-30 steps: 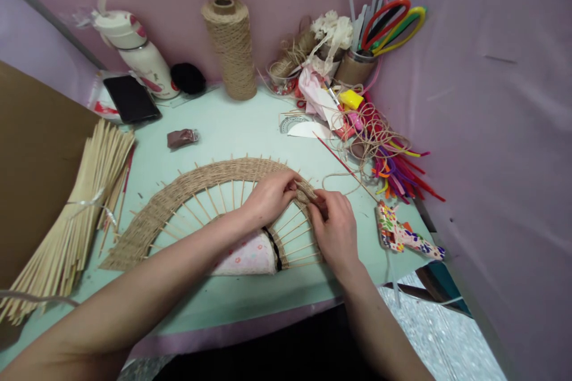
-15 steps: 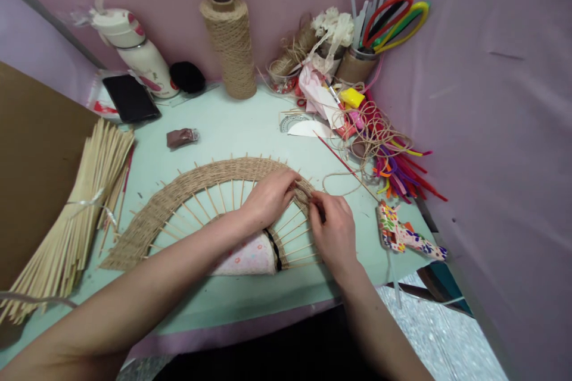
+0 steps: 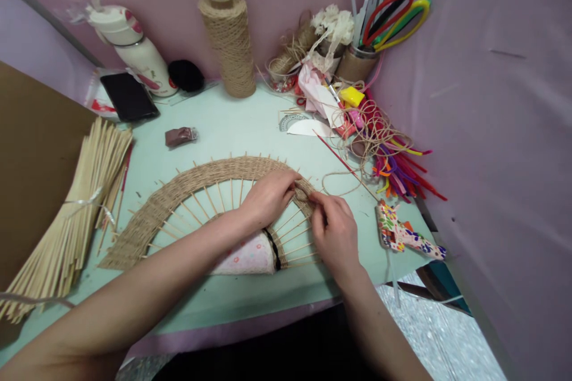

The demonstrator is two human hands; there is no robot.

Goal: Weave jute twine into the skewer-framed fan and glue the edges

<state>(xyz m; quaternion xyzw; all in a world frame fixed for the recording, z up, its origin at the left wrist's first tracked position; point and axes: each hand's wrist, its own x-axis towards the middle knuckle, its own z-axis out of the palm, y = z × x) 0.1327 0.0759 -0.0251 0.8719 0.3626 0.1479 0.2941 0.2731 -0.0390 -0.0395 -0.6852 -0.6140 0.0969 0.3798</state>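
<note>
A fan-shaped weaving (image 3: 196,177) lies on the table, with a brown twine band woven across thin wooden sticks that spread like spokes. At its lower middle is a white patterned cloth (image 3: 250,259) edged by a black braid. My left hand (image 3: 270,193) rests across the weaving, its fingers curled onto the band at the upper right. Just right of it, my right hand (image 3: 335,226) pinches the band's right part between thumb and forefinger. A loose twine strand (image 3: 344,190) loops on the table beyond my right hand. The fan's right end is partly hidden by that hand.
Bundled flat wooden strips (image 3: 67,232) lie at left. A twine spool (image 3: 229,47), a bottle (image 3: 134,50) and a phone (image 3: 128,97) are at the back. Pipe cleaners (image 3: 397,172) and tangled twine crowd the right, near a flower-patterned glue gun (image 3: 395,229) by the edge.
My right hand has shifted very slightly, its forefinger moving a little on the woven band. My left hand stays in place, and the weaving has hardly moved.
</note>
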